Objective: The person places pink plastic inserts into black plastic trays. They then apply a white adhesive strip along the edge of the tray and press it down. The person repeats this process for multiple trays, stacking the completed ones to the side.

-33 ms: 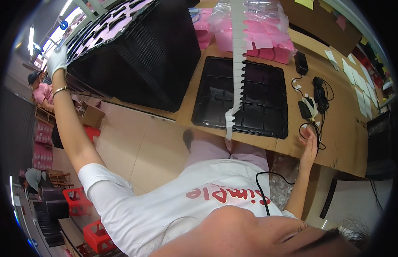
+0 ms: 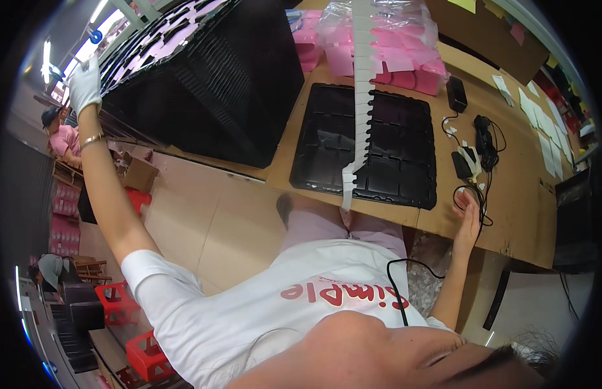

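My left hand (image 2: 86,89), in a white glove, is raised beside the left end of a tall stack of black plastic trays (image 2: 249,84). At least one finger points up, apart from the others; whether it touches the stack I cannot tell. On the brown table by its front edge lies a single black compartment tray (image 2: 323,142). A long white strip with a notched edge (image 2: 362,123) passes in front of it. My right hand (image 2: 468,217), bare, rests at the table edge near a coil of black cable (image 2: 487,146), its fingers loosely stretched and holding nothing visible.
Behind the tray sit pink packs in clear plastic (image 2: 404,52). A black power adapter (image 2: 456,94) and white papers (image 2: 537,123) lie on the right of the table (image 2: 521,207). Red stools (image 2: 147,358) and a person in pink (image 2: 66,141) are at left.
My left hand has shifted slightly at the stack's left end, and its raised finger shows more clearly. My right hand and the tray on the table look the same.
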The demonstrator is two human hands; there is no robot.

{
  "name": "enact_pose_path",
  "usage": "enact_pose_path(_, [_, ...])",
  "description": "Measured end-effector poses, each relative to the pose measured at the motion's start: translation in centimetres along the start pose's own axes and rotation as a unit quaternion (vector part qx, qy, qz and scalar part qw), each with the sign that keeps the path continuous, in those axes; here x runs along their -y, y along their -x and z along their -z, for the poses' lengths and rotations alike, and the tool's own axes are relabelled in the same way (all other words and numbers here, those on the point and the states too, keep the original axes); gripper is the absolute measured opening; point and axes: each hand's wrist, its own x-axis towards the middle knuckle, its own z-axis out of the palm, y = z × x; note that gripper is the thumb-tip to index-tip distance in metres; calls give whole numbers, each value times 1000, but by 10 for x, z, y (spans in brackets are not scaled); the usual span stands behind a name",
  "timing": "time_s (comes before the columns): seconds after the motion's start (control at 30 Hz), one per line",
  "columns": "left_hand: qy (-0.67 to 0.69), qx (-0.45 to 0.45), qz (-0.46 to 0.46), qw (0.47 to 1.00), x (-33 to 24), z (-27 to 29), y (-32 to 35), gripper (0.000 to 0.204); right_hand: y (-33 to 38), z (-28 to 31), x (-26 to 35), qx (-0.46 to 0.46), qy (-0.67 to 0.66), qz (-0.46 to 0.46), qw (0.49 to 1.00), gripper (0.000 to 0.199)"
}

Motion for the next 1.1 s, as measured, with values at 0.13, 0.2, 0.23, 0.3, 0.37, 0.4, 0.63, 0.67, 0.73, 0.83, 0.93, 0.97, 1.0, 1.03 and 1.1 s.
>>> enact_pose_path(0.13, [474,157,-299,813,-87,19,120,34,-6,-25,11,29,-12,-3,1000,42])
enact_pose_path(0.2, [242,193,-409,858,-133,11,154,35,-4,-32,17,38,-2,4,999,42])
enact_pose_path(0.23, [256,192,-414,852,-132,7,145,38,-4,-35,20,58,-9,11,998,43])
enact_pose_path(0.3, [229,177,-374,881,-112,16,133,35,-4,-44,27,99,-26,31,994,43])
enact_pose_path(0.37, [218,178,-371,885,-106,14,126,35,-4,-45,28,109,-30,37,993,43])
enact_pose_path(0.4, [214,171,-381,883,-105,16,127,35,-3,-43,26,110,-32,35,993,42])
enact_pose_path(0.63, [236,144,-434,857,-115,-6,133,35,-1,-32,21,99,-17,15,995,43])
enact_pose_path(0.67, [223,131,-444,858,-108,1,127,35,-4,-36,24,115,-30,22,993,43])
enact_pose_path(0.73, [336,162,-399,838,-89,5,124,34,-10,-50,31,141,-49,37,988,44])
enact_pose_path(0.83, [203,-254,-545,773,-131,-12,179,9,-11,-62,39,141,-82,45,986,40])
enact_pose_path(0.93, [484,9,-353,800,-134,-47,295,44,-24,-89,47,177,-107,50,977,32])
enact_pose_path(0.97, [527,180,-182,810,-147,-54,329,68,-28,-100,50,191,-116,47,974,31])
enact_pose_path(1.0, [481,295,-120,817,-160,-64,344,86,-33,-110,49,197,-119,42,972,29])
enact_pose_path(1.03, [504,374,-100,772,-160,-92,356,91,-39,-123,52,210,-128,41,968,28])
enact_pose_path(1.1, [543,491,-59,678,-175,-97,361,47,-47,-143,46,229,-143,43,962,28])
